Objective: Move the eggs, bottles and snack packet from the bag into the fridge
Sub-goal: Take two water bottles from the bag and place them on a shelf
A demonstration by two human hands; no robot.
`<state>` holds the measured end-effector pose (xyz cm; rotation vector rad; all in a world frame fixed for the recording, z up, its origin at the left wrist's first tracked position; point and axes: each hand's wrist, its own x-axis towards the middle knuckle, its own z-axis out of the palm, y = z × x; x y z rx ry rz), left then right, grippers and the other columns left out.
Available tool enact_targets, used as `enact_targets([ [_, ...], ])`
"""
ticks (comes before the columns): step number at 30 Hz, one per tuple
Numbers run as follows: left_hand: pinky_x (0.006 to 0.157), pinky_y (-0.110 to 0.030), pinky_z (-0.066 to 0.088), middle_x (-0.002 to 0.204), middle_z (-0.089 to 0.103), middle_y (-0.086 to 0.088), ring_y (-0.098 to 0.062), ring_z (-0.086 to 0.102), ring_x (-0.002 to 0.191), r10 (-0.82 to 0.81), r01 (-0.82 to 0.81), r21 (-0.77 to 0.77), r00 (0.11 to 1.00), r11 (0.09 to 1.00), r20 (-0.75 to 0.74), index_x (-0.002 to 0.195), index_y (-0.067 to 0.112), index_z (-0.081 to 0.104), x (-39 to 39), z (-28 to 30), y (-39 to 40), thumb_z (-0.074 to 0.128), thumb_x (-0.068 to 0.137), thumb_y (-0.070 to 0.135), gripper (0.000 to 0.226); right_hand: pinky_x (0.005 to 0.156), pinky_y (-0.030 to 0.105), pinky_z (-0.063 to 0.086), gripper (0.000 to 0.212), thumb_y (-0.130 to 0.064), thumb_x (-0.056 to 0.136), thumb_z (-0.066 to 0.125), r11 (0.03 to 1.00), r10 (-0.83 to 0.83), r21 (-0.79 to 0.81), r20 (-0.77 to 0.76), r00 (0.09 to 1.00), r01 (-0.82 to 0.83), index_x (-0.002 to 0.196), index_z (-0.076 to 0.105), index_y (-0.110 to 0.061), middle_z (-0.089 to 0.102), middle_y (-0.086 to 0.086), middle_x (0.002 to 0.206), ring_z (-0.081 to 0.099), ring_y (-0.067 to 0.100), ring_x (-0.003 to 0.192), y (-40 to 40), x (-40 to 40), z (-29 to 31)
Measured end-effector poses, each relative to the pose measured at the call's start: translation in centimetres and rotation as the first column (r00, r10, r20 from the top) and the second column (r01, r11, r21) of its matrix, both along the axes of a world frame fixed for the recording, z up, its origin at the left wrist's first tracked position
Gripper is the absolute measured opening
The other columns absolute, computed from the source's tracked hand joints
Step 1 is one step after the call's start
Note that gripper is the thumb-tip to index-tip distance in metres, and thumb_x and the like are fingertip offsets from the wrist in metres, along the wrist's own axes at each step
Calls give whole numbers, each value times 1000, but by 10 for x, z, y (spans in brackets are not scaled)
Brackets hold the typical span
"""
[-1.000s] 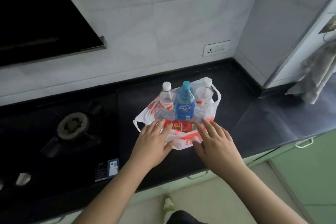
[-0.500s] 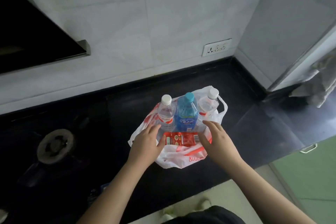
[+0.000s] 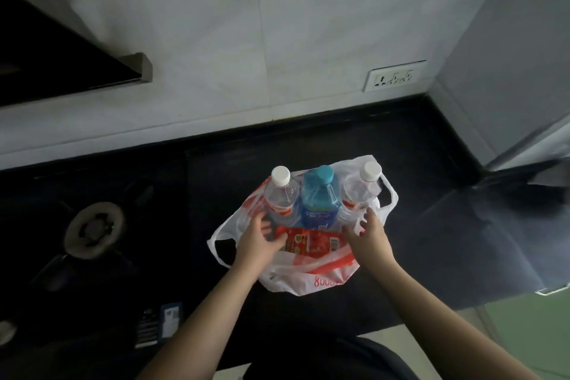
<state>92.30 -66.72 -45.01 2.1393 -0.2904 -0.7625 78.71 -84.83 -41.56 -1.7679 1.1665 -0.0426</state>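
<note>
We see white-red plastic bag (image 3: 308, 282) holding two clear white-capped bottles (image 3: 282, 196), blue bottle (image 3: 319, 199), red snack packet (image 3: 311, 243); our left hand (image 3: 256, 244) and right hand (image 3: 368, 240), fingers spread, touch packet ends.

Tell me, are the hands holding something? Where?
Cannot tell. The left hand has its thumb on the left end of the snack packet; the right hand is at the other end.

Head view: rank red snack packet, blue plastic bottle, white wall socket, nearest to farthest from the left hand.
1. Red snack packet: beside the left hand, at its thumb.
2. Blue plastic bottle: just behind.
3. White wall socket: back right wall.
</note>
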Motion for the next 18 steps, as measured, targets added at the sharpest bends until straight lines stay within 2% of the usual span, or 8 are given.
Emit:
enact_targets([
  [2,85,-22,49,117,61,10,-8,62,105,40,-41,-39,999,998,-34,134,24,44,1,-5,-7,80,78,18,67,77,32,48,60,-22,90,64,995,-68,77,26,997,66,143,36,-18,53,-5,126,59,19,106,-7,4,-5],
  [4,83,-19,49,114,63,12,-6,64,105,63,-66,-63,997,996,-42,129,29,46,3,-7,-14,81,77,18,64,78,31,46,61,-19,88,67,987,-106,124,39,994,101,142,37,-15,55,-3,123,57,17,101,-15,8,-10],
  [7,87,-23,44,113,57,19,0,56,105,56,-56,-26,998,998,21,126,33,47,4,-6,-24,80,77,25,60,63,22,48,56,-16,86,69,981,-129,154,57,990,119,135,42,-17,59,-1,113,58,10,80,-22,12,-15],
  [9,88,-23,42,111,54,21,1,52,105,71,-70,-20,996,997,60,127,29,48,6,-6,-30,82,76,31,61,55,18,44,52,-19,83,73,983,-135,138,83,987,123,128,47,-20,60,-6,105,57,4,74,-26,15,-17],
  [12,86,-24,44,108,60,17,-6,58,106,94,-92,-46,993,995,64,125,27,51,10,-10,-37,86,70,35,65,56,20,44,47,-27,79,77,989,-129,82,115,985,121,117,49,-27,60,-15,92,60,8,78,-27,21,-16],
  [15,82,-22,43,103,60,17,-5,56,100,91,-90,-27,994,996,64,121,26,53,11,-9,-42,87,69,32,62,63,24,48,53,-36,76,79,992,-127,38,123,984,123,119,51,-25,61,-14,93,62,10,82,-26,24,-18],
  [18,71,-11,40,93,60,19,1,57,90,83,-78,-48,990,996,114,112,28,56,10,-6,-42,87,69,30,52,66,29,51,58,-41,75,79,992,-124,-8,104,987,125,123,54,-21,64,-9,95,64,13,84,-26,21,-21],
])
